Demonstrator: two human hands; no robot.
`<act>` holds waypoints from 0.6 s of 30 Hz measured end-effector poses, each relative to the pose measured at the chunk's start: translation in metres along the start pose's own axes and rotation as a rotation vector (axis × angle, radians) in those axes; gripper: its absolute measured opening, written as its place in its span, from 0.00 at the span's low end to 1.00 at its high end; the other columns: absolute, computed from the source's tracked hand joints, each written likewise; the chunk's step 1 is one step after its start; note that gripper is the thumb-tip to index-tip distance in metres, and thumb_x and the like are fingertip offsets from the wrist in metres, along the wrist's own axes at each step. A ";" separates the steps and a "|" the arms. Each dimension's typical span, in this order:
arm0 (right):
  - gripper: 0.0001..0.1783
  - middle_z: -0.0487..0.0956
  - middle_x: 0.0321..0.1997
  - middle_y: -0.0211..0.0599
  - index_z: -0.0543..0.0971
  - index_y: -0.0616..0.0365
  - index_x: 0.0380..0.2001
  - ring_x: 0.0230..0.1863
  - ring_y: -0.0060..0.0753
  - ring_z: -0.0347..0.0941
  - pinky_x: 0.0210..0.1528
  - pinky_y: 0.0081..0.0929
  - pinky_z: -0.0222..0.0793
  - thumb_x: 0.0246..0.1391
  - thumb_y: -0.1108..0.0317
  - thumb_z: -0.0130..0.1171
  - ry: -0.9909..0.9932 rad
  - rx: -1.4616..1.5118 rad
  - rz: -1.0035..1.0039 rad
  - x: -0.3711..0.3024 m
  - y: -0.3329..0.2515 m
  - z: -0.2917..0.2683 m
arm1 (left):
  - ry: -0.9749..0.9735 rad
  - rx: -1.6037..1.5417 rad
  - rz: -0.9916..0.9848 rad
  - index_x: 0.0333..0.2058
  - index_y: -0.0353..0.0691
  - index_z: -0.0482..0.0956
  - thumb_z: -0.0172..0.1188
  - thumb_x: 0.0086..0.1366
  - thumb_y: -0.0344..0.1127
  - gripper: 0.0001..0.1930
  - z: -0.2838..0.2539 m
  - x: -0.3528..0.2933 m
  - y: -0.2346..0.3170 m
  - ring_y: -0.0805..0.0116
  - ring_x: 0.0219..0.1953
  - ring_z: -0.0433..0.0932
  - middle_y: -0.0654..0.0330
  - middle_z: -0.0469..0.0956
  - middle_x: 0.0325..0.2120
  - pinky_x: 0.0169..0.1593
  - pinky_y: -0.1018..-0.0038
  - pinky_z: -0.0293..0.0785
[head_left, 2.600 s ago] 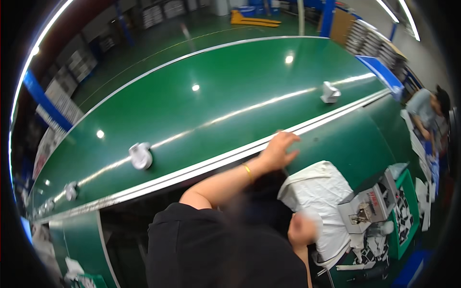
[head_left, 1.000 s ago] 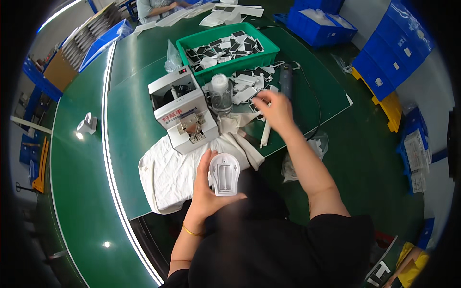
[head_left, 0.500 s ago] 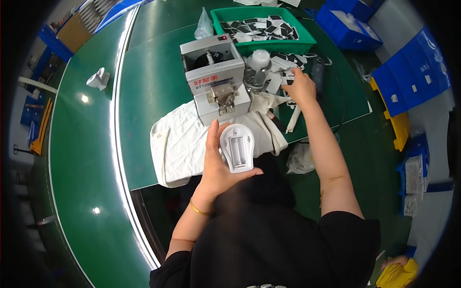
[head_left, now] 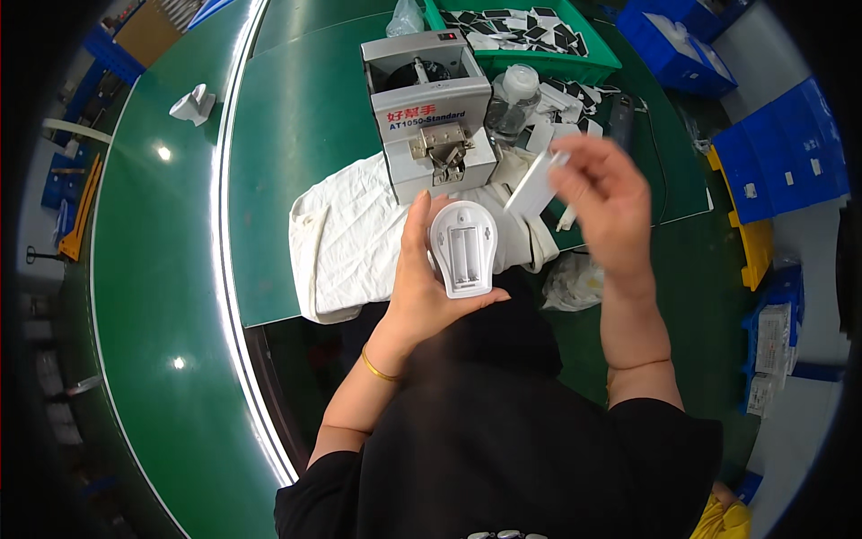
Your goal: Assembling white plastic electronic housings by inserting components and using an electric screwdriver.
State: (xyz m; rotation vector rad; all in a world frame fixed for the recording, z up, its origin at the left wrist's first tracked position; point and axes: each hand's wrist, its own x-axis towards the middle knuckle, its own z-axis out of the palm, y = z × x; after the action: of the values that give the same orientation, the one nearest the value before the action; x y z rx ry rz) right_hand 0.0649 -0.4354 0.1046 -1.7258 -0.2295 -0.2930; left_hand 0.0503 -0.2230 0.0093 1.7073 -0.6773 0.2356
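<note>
My left hand (head_left: 415,292) is closed around the edges of a white plastic housing (head_left: 479,260), whose open battery compartment faces up. Between the fingers of my right hand (head_left: 620,202), which is slightly blurred, is a thin white plastic cover (head_left: 533,187), tilted just right of the housing and apart from it. Beyond my left hand stands a grey tabletop machine (head_left: 422,126) with a metal bracket on its front. A white cloth (head_left: 341,238) lies under the machine's front and my left hand.
A clear bottle (head_left: 510,112) stands right of the machine, near loose white and black pieces (head_left: 575,106). Behind them, a green bin (head_left: 588,65) holds several more. A dark cylindrical tool (head_left: 621,121) lies at right. On the left table sits a white part (head_left: 192,105).
My right hand has come back from the loose pieces toward the housing, now with a white cover in its fingers. My left hand still holds the housing, slightly farther right and up in view.
</note>
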 end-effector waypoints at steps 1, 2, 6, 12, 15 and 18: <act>0.14 0.76 0.35 0.25 0.78 0.61 0.45 0.35 0.13 0.69 0.38 0.13 0.65 0.53 0.79 0.62 -0.061 0.076 0.007 -0.009 0.000 0.008 | -0.006 0.000 -0.004 0.68 0.41 0.32 0.83 0.35 0.36 0.72 0.001 0.001 0.000 0.53 0.59 0.66 0.43 0.56 0.61 0.60 0.60 0.66; 0.14 0.76 0.34 0.26 0.79 0.61 0.44 0.34 0.13 0.68 0.38 0.13 0.65 0.53 0.78 0.63 -0.111 0.042 0.014 -0.016 0.003 0.016 | -0.009 -0.006 -0.007 0.68 0.41 0.32 0.83 0.35 0.36 0.71 0.002 0.001 0.000 0.52 0.59 0.66 0.42 0.56 0.61 0.60 0.60 0.66; 0.13 0.76 0.33 0.27 0.80 0.60 0.42 0.32 0.14 0.68 0.37 0.14 0.65 0.52 0.77 0.64 -0.221 -0.079 -0.006 -0.027 0.010 0.031 | -0.013 0.013 -0.007 0.68 0.40 0.34 0.83 0.35 0.36 0.70 0.002 0.002 0.005 0.51 0.59 0.65 0.41 0.56 0.60 0.61 0.58 0.65; 0.13 0.76 0.36 0.31 0.83 0.56 0.42 0.35 0.22 0.67 0.39 0.20 0.65 0.51 0.74 0.66 -0.275 -0.245 -0.085 -0.031 0.013 0.031 | -0.036 0.025 -0.005 0.67 0.38 0.36 0.83 0.35 0.38 0.69 0.003 -0.004 0.002 0.49 0.61 0.64 0.41 0.56 0.61 0.60 0.57 0.66; 0.13 0.74 0.46 0.37 0.84 0.53 0.43 0.43 0.28 0.69 0.44 0.23 0.66 0.52 0.74 0.64 -0.218 -0.541 -0.308 -0.032 0.015 0.031 | 0.059 0.008 0.020 0.67 0.40 0.45 0.82 0.36 0.38 0.64 0.010 -0.006 0.002 0.48 0.60 0.65 0.46 0.63 0.59 0.61 0.58 0.64; 0.15 0.71 0.55 0.42 0.83 0.54 0.45 0.52 0.34 0.69 0.50 0.27 0.68 0.53 0.75 0.63 -0.216 -0.336 -0.203 -0.037 0.032 0.034 | 0.046 0.048 0.038 0.67 0.41 0.46 0.82 0.35 0.39 0.64 0.010 -0.007 0.001 0.48 0.60 0.64 0.47 0.63 0.59 0.60 0.58 0.65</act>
State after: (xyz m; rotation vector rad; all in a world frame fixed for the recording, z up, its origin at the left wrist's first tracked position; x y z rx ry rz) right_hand 0.0423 -0.4075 0.0571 -2.0726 -0.5404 -0.3051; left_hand 0.0423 -0.2307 0.0043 1.7310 -0.6756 0.3193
